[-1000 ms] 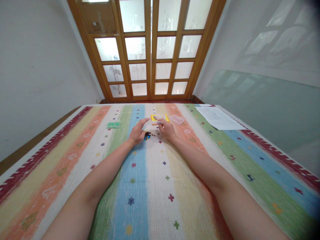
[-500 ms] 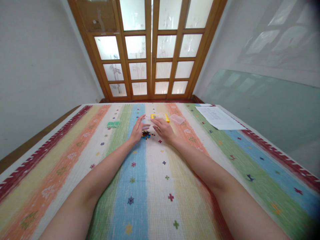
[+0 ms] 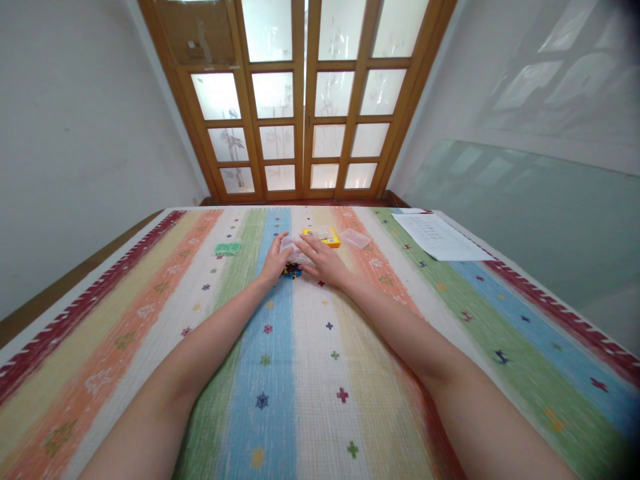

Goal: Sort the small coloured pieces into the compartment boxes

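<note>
Between my two hands is a clear plastic box (image 3: 297, 255), see-through and hard to make out against the cloth. My left hand (image 3: 275, 259) holds its left side, with the thumb toward the middle. On the other side my right hand (image 3: 324, 261) grips it, fingers stretched over the edge. A small pile of dark, yellow and blue pieces (image 3: 291, 270) lies on the cloth just below the box, partly hidden by it and by my fingers. Behind my right hand lies a yellow box (image 3: 330, 237).
A clear plastic lid or tray (image 3: 355, 239) lies right of the yellow box. Off to the left is a green packet (image 3: 228, 249). Printed paper sheets (image 3: 437, 235) rest at the far right of the striped tablecloth (image 3: 310, 373).
The clear plastic box now shows between my hands, where it could not be made out before. My right hand has shifted slightly left, closer to my left hand.
</note>
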`<state>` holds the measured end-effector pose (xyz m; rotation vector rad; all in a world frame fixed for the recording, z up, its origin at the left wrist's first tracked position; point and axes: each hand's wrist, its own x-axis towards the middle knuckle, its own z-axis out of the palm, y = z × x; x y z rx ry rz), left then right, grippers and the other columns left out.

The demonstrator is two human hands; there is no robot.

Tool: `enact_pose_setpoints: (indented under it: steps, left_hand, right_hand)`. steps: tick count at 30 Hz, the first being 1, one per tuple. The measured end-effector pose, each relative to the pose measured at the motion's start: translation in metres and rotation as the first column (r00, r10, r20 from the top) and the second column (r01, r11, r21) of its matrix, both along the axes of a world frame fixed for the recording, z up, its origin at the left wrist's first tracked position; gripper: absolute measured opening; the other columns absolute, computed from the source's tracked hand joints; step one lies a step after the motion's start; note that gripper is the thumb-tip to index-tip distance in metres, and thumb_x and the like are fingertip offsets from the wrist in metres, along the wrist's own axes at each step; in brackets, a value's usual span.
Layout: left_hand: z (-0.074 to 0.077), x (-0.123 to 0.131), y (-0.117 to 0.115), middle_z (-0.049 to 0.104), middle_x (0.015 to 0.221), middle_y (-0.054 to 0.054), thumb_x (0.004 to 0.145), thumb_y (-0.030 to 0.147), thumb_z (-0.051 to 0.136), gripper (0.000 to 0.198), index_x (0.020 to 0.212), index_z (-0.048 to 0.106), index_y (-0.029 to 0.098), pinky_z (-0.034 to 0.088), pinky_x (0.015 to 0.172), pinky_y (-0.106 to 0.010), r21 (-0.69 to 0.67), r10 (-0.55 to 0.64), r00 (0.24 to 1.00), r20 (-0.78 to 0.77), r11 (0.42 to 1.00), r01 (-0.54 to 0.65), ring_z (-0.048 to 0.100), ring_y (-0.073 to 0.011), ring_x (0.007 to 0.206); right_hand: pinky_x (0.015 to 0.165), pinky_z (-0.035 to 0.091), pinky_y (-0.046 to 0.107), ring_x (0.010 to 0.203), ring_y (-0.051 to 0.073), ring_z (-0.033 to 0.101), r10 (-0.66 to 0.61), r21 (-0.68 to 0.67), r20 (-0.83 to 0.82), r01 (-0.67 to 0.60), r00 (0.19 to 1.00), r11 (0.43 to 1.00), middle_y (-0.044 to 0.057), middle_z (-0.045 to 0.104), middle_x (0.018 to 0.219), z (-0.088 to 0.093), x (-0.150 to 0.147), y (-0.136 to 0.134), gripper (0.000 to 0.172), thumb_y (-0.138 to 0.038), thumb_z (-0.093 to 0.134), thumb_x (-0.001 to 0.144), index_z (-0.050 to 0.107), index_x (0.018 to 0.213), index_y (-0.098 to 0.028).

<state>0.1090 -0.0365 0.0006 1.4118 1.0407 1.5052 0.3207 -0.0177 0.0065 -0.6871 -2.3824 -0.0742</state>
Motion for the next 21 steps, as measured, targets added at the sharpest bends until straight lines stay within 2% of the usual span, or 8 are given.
enact_pose_setpoints:
  steps: [3,7,10,12,15,21]
  left_hand:
    - [-0.004,-0.002,0.005,0.065,0.135,-0.009,0.092,0.042,0.067,0.058,0.146,0.05,0.026,0.059,0.098,-0.042,-0.081,0.0,1.0,0.021,0.997,0.002,0.067,-0.025,0.118]
    - [-0.005,-0.003,0.008,0.068,0.123,-0.008,0.093,0.048,0.066,0.061,0.147,0.046,0.027,0.062,0.077,-0.036,-0.151,0.004,0.999,0.049,0.988,0.003,0.072,-0.0203,0.09]
    - [-0.004,-0.005,0.007,0.07,0.101,-0.005,0.092,0.052,0.067,0.064,0.147,0.046,0.026,0.057,0.062,-0.03,-0.184,0.014,1.0,-0.012,0.983,-0.016,0.066,-0.0145,0.064]
    - [-0.004,-0.008,0.007,0.066,0.081,0.0,0.092,0.055,0.068,0.064,0.145,0.049,0.025,0.05,0.055,-0.027,-0.186,0.022,0.997,-0.075,0.982,-0.036,0.058,-0.0117,0.052]
    - [-0.002,-0.012,0.007,0.056,0.066,0.004,0.091,0.058,0.067,0.063,0.141,0.053,0.022,0.043,0.052,-0.026,-0.179,0.022,0.994,-0.11,0.983,-0.042,0.051,-0.0113,0.047]
    - [-0.002,-0.013,0.007,0.05,0.063,0.006,0.092,0.06,0.065,0.062,0.139,0.055,0.021,0.041,0.053,-0.025,-0.16,0.015,0.989,-0.145,0.986,-0.039,0.047,-0.0115,0.048]
  right_hand:
    - [0.123,0.04,0.058,0.154,0.032,0.038,-0.015,0.007,0.001,0.015,1.0,1.0,0.013,0.035,0.17,-0.003,0.0,0.002,0.077,-0.028,0.07,0.097,0.034,0.166,-0.03]
    - [0.123,0.042,0.057,0.151,0.03,0.044,-0.016,0.035,-0.021,0.017,1.0,0.999,0.011,0.045,0.163,-0.002,0.0,0.002,0.062,-0.018,0.065,0.098,0.05,0.156,-0.031]
    - [0.122,0.044,0.057,0.148,0.03,0.047,0.001,0.056,-0.014,0.0,1.0,0.998,0.01,0.053,0.158,0.001,0.0,0.001,0.053,-0.016,0.061,0.099,0.058,0.15,-0.032]
    - [0.122,0.044,0.058,0.147,0.03,0.048,0.001,0.055,-0.014,0.0,1.0,0.999,0.009,0.055,0.156,0.003,0.0,-0.001,0.053,-0.014,0.06,0.099,0.058,0.149,-0.032]
    - [0.122,0.044,0.058,0.147,0.029,0.049,-0.005,0.05,-0.025,0.006,1.0,0.999,0.009,0.056,0.155,0.004,0.0,-0.002,0.054,-0.013,0.06,0.099,0.058,0.15,-0.032]
    - [0.123,0.044,0.056,0.148,0.028,0.048,-0.011,0.074,-0.007,0.011,1.0,0.997,0.009,0.055,0.155,0.003,0.0,0.0,0.051,-0.014,0.055,0.101,0.058,0.149,-0.031]
